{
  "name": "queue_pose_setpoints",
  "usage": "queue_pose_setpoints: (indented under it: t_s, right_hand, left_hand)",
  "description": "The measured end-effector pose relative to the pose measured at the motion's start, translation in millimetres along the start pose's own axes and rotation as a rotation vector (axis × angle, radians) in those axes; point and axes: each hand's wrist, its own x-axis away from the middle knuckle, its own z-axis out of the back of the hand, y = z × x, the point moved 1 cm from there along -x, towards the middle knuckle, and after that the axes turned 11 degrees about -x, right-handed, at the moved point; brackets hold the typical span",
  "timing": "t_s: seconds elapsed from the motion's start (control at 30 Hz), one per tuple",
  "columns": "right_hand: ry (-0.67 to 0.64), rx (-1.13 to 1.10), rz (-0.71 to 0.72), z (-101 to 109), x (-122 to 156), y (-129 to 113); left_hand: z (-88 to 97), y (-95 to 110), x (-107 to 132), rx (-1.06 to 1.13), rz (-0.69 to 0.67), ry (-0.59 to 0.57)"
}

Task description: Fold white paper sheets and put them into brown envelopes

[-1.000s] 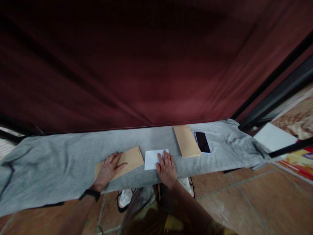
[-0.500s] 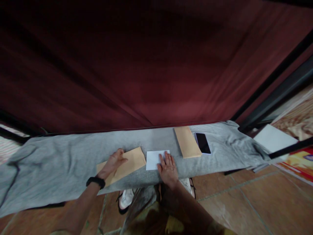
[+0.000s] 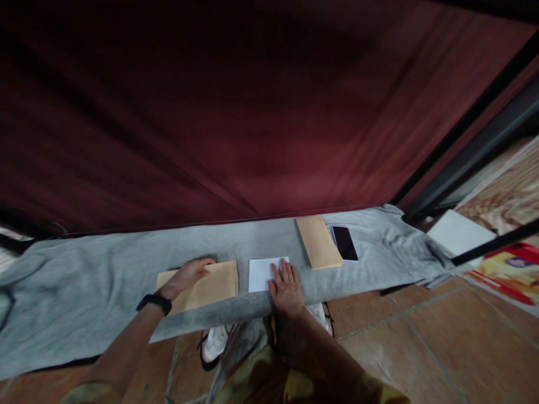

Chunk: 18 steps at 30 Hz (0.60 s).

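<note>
My left hand (image 3: 187,275) lies on a brown envelope (image 3: 210,283), fingers curled over its far edge near the front of a grey cloth-covered table (image 3: 96,280). A black band circles that wrist. My right hand (image 3: 286,287) rests flat, fingers spread, on the near right corner of a folded white paper (image 3: 261,272) just right of the envelope. A second brown envelope (image 3: 319,242) lies farther back to the right, with a black phone (image 3: 345,243) beside it.
A dark red curtain (image 3: 252,112) hangs right behind the table. Black frame bars (image 3: 467,151) run at the right, with a white sheet (image 3: 455,233) and colourful printed material (image 3: 509,269) beyond. Terracotta floor tiles (image 3: 421,353) and my white shoes (image 3: 214,343) show below.
My left hand has turned the brown envelope from tilted to square with the table edge and shifted it slightly left. My right hand has stayed on the white paper.
</note>
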Motion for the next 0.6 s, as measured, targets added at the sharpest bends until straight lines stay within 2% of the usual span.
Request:
queue_pose_setpoints:
  t_s: [0.1, 0.17, 0.2, 0.27, 0.33, 0.43, 0.47, 0.53, 0.6]
  right_hand:
    - [-0.022, -0.003, -0.011, 3.3, -1.3, -1.3]
    - [-0.035, 0.001, -0.011, 4.8, -1.5, -2.2]
    - [-0.040, 0.005, -0.008, 5.3, -1.4, -2.7]
    - [-0.042, 0.014, -0.004, 5.7, -1.1, -3.4]
    - [-0.036, 0.020, -0.001, 5.9, -0.9, -4.2]
    - [-0.036, 0.020, 0.000, 6.6, -1.1, -5.1]
    - [-0.042, 0.017, 0.001, 7.0, -1.1, -5.1]
    - [-0.056, 0.007, 0.001, 8.1, -1.0, -4.2]
    - [-0.072, -0.007, 0.001, 9.6, -0.8, -2.5]
  left_hand:
    - [-4.6, -2.3, -7.3, -0.097, -0.063, 0.074]
    - [-14.4, 2.8, -5.9, -0.166, -0.046, 0.192]
    - [-23.3, 8.5, -3.7, -0.193, -0.029, 0.286]
    - [-51.9, 27.4, 2.5, -0.198, -0.047, 0.429]
    - [-91.9, 53.9, 9.0, -0.209, -0.109, 0.529]
    - [-154.4, 95.8, 16.3, -0.338, -0.143, 0.606]
    - [-171.4, 107.4, 18.0, -0.357, -0.154, 0.599]
    - [-195.3, 123.8, 20.8, -0.395, -0.146, 0.594]
    - [-206.5, 131.8, 23.2, -0.488, -0.105, 0.606]
